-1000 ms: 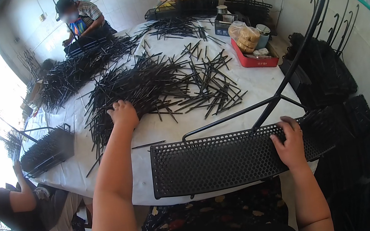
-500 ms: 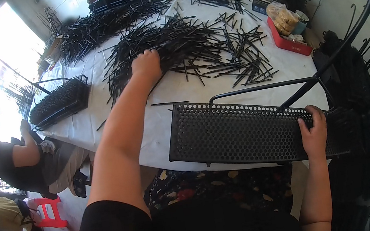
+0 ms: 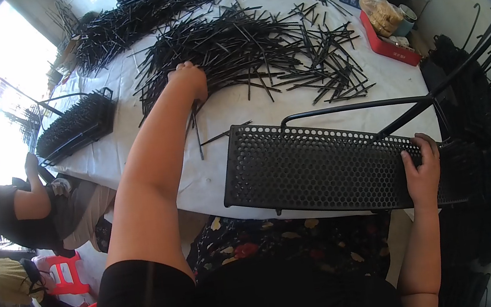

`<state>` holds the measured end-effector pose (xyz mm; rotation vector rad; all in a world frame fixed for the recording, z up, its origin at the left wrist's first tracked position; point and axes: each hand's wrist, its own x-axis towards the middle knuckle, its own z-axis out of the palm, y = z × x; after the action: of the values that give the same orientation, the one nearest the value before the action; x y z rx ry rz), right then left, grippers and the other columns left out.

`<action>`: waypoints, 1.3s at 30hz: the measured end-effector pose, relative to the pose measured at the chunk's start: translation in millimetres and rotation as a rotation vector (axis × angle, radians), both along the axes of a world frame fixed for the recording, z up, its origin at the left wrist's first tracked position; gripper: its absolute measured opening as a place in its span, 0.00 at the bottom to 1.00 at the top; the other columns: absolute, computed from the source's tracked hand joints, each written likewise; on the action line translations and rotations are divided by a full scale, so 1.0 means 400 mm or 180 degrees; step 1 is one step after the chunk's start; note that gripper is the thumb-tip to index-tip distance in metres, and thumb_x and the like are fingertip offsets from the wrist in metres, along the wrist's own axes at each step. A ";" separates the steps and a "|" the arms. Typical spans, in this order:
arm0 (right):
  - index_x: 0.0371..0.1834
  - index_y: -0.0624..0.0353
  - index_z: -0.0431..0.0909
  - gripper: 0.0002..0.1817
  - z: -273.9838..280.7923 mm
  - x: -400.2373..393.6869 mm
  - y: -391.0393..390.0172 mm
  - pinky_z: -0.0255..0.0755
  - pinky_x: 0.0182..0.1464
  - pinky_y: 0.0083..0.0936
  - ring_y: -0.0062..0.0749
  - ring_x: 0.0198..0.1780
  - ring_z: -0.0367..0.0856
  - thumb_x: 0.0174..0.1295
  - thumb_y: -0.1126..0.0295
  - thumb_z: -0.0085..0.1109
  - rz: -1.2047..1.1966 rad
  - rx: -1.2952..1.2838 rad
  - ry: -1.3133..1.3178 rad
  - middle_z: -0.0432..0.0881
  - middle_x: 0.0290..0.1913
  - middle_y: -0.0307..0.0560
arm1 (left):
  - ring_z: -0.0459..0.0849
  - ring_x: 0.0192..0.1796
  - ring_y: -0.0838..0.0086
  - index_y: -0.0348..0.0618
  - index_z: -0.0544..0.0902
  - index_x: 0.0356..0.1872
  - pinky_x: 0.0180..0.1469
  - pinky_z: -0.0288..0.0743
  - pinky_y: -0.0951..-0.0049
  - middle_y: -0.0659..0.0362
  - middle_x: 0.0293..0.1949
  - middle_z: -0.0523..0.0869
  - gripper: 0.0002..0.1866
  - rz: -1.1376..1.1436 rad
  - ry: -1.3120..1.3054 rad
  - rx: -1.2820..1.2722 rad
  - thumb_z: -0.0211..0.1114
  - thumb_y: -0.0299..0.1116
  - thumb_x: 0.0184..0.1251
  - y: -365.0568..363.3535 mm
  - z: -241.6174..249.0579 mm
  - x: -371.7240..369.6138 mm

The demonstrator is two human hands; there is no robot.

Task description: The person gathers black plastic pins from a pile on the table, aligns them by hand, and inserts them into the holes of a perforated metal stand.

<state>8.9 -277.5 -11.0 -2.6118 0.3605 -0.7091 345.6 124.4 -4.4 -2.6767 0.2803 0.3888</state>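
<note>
Hands on rods and perforated tray

While the left hand [image 3: 188, 81] reaches across the white tabletop [image 3: 152, 160] into the near edge of a pile of thin black rods [image 3: 243, 47], its grip is closed around several rods that hang below the fist. At the tabletop's near edge lies a black perforated tray [image 3: 317, 168] with a wire handle; the right hand [image 3: 421, 169] clasps its right end, fingers curled over the top rim. A red box [image 3: 391, 48] stands far right.

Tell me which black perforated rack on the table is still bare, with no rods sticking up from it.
The rack under the right hand, at the near table edge. The one far left bristles with upright rods.
</note>
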 end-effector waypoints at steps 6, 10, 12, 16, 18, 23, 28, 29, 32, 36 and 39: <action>0.58 0.63 0.72 0.25 -0.011 -0.003 -0.008 0.69 0.63 0.36 0.48 0.60 0.75 0.57 0.75 0.67 0.0023 -0.0045 -0.0156 0.71 0.62 0.54 | 0.72 0.67 0.52 0.39 0.63 0.70 0.63 0.70 0.48 0.45 0.64 0.70 0.40 0.0063 -0.1005 -0.1223 0.65 0.37 0.53 -0.001 -0.096 -0.023; 0.62 0.63 0.69 0.28 -0.011 -0.002 -0.003 0.72 0.61 0.34 0.43 0.59 0.75 0.57 0.78 0.65 -0.0022 0.0535 -0.0562 0.63 0.68 0.53 | 0.73 0.66 0.53 0.38 0.61 0.70 0.62 0.72 0.55 0.45 0.63 0.73 0.40 0.0518 -0.0999 -0.0960 0.64 0.38 0.55 -0.023 -0.074 -0.011; 0.62 0.62 0.68 0.28 -0.013 -0.005 -0.007 0.73 0.59 0.34 0.40 0.57 0.76 0.57 0.79 0.65 -0.0055 0.0671 -0.0634 0.60 0.70 0.52 | 0.73 0.66 0.52 0.39 0.69 0.67 0.64 0.72 0.56 0.45 0.62 0.74 0.36 0.0891 -0.0772 -0.1036 0.65 0.40 0.54 -0.018 -0.052 0.005; 0.61 0.61 0.69 0.26 -0.004 -0.005 0.003 0.73 0.58 0.33 0.39 0.57 0.76 0.57 0.79 0.64 -0.0159 0.0464 -0.0625 0.59 0.71 0.51 | 0.70 0.69 0.51 0.44 0.75 0.65 0.71 0.59 0.45 0.46 0.64 0.73 0.30 0.0823 -0.1126 -0.0893 0.60 0.39 0.59 -0.044 -0.066 -0.009; 0.60 0.61 0.69 0.26 -0.005 -0.006 -0.003 0.72 0.58 0.33 0.38 0.57 0.76 0.58 0.79 0.64 -0.0131 0.0478 -0.0604 0.60 0.71 0.51 | 0.70 0.68 0.51 0.41 0.76 0.61 0.70 0.58 0.43 0.45 0.60 0.76 0.24 0.0524 -0.1345 -0.0892 0.56 0.37 0.64 -0.037 -0.086 -0.015; 0.60 0.61 0.69 0.26 -0.056 -0.014 -0.054 0.72 0.58 0.34 0.38 0.56 0.75 0.58 0.79 0.64 0.0028 -0.0273 0.0015 0.62 0.70 0.51 | 0.84 0.50 0.52 0.38 0.76 0.47 0.56 0.76 0.58 0.47 0.45 0.83 0.13 -0.0322 -0.1792 -0.1159 0.55 0.31 0.63 0.001 -0.170 -0.035; 0.60 0.61 0.69 0.26 -0.010 -0.005 -0.003 0.73 0.58 0.31 0.38 0.56 0.75 0.57 0.80 0.64 -0.0053 0.0598 -0.0723 0.63 0.69 0.52 | 0.85 0.51 0.53 0.37 0.77 0.48 0.53 0.81 0.58 0.45 0.49 0.83 0.18 -0.0243 -0.1351 -0.1101 0.62 0.34 0.57 0.016 -0.089 -0.025; 0.60 0.62 0.69 0.26 -0.004 -0.005 0.002 0.73 0.58 0.30 0.38 0.57 0.75 0.58 0.80 0.64 -0.0210 0.0723 -0.0754 0.63 0.69 0.53 | 0.85 0.53 0.53 0.36 0.77 0.50 0.54 0.80 0.59 0.44 0.51 0.83 0.22 -0.0012 -0.1102 -0.1119 0.65 0.36 0.54 0.024 -0.054 -0.010; 0.60 0.62 0.69 0.26 -0.018 -0.006 -0.015 0.73 0.58 0.30 0.38 0.57 0.75 0.57 0.80 0.64 -0.0130 0.0749 -0.0692 0.65 0.68 0.52 | 0.82 0.58 0.53 0.36 0.75 0.58 0.59 0.78 0.60 0.44 0.58 0.82 0.37 0.0370 -0.0094 -0.1005 0.74 0.43 0.45 0.037 0.008 0.061; 0.58 0.62 0.70 0.26 -0.041 -0.006 -0.045 0.73 0.57 0.30 0.39 0.56 0.75 0.55 0.80 0.65 0.0130 0.0119 -0.0422 0.71 0.62 0.51 | 0.77 0.64 0.51 0.36 0.71 0.62 0.64 0.71 0.51 0.43 0.60 0.79 0.33 0.0752 -0.0375 -0.1055 0.66 0.40 0.55 -0.012 -0.027 0.008; 0.59 0.62 0.69 0.26 -0.009 -0.004 -0.018 0.73 0.57 0.31 0.38 0.55 0.75 0.55 0.80 0.65 0.0055 0.0581 -0.0595 0.71 0.62 0.51 | 0.78 0.62 0.50 0.35 0.70 0.61 0.62 0.73 0.51 0.43 0.59 0.79 0.27 0.0509 -0.0868 -0.1147 0.60 0.35 0.60 -0.023 -0.107 -0.004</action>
<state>7.2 -284.9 -14.5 -2.3531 0.3292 -0.8641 343.9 115.0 -47.4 -3.0722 0.0565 0.0139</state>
